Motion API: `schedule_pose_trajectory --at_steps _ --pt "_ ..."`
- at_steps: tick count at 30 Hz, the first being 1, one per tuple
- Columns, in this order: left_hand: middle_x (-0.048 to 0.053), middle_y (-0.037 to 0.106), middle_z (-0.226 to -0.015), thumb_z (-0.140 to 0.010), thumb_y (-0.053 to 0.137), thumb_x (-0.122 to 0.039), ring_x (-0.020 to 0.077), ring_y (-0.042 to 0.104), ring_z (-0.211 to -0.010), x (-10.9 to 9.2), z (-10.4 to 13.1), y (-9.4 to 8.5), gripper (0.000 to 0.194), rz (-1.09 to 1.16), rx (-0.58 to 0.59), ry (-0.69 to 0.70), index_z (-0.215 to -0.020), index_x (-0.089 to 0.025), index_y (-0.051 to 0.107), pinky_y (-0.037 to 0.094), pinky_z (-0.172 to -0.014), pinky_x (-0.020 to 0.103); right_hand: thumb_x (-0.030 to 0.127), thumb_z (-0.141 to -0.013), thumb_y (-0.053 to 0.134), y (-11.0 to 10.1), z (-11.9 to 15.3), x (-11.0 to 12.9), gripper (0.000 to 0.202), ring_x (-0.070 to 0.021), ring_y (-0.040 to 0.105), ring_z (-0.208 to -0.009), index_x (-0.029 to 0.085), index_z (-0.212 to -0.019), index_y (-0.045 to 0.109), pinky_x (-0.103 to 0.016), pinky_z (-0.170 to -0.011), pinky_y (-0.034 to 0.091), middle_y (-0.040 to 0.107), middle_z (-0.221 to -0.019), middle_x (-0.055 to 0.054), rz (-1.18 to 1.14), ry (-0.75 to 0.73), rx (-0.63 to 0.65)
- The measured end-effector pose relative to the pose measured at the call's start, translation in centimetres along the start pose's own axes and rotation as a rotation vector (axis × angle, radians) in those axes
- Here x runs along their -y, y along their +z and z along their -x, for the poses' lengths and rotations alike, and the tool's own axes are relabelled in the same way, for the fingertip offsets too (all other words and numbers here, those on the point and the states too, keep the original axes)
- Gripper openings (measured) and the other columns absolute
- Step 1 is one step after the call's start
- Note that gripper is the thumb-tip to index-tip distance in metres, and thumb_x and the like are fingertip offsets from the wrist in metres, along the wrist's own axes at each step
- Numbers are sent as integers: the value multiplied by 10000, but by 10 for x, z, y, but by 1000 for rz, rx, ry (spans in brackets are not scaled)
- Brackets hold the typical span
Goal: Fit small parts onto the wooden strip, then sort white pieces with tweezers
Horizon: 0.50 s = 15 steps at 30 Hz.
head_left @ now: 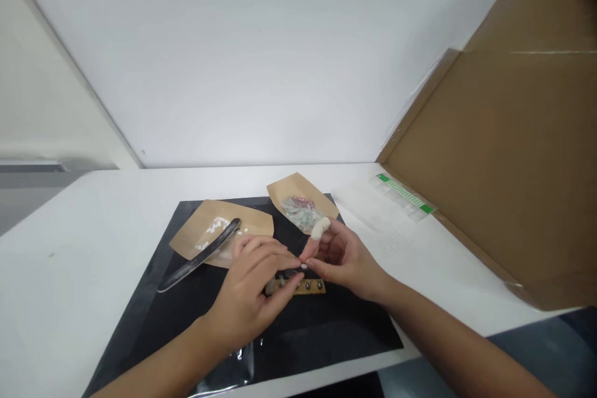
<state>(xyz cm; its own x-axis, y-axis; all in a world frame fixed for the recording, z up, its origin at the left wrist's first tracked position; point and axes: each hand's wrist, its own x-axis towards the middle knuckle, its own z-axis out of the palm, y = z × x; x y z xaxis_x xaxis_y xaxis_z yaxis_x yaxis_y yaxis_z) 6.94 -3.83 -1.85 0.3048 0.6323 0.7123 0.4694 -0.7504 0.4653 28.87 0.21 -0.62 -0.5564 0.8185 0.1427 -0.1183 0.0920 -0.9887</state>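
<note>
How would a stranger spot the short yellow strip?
On the white table lies a black rectangular mat. Near its middle, partly hidden by the left hand, is the short yellow strip. Shiny round studs set it apart from the brown paper packets.

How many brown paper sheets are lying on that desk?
2. The left sheet lies partly under the dark curved strip; the back sheet lies just beyond the right hand. I can't see what the hands hide.
</note>
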Motion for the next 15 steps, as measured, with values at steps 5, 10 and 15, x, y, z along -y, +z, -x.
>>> schedule_pose_trajectory --at_steps 5,10,15 --pt "48 736 -981 -886 740 -82 202 654 -956 3 -2 3 209 82 -30 36 -1052 -202 700 522 -925 407 253 -869 821 3 0 2 274 -125 703 -826 198 -1005 589 -258 -750 568 745 -960 -42 -21 16 -13" --pt "48 741 -944 -883 742 -62 194 660 -943 3 -3 4 212 83 -42 69 -1049 -187 707 540 -924 401 272 -862 829 4 -1 1 292 -125 712 -828 194 -1003 585 -259 -756 577 747 -960 -42 -7 44 -25" --pt "50 739 -945 -896 731 -76 199 640 -935 3 -4 3 191 75 -22 37 -1046 -193 719 536 -919 413 303 -861 829 5 0 -1 307 -132 719 -842 202 -1006 578 -271 -764 593 748 -982 -43 4 42 -37"
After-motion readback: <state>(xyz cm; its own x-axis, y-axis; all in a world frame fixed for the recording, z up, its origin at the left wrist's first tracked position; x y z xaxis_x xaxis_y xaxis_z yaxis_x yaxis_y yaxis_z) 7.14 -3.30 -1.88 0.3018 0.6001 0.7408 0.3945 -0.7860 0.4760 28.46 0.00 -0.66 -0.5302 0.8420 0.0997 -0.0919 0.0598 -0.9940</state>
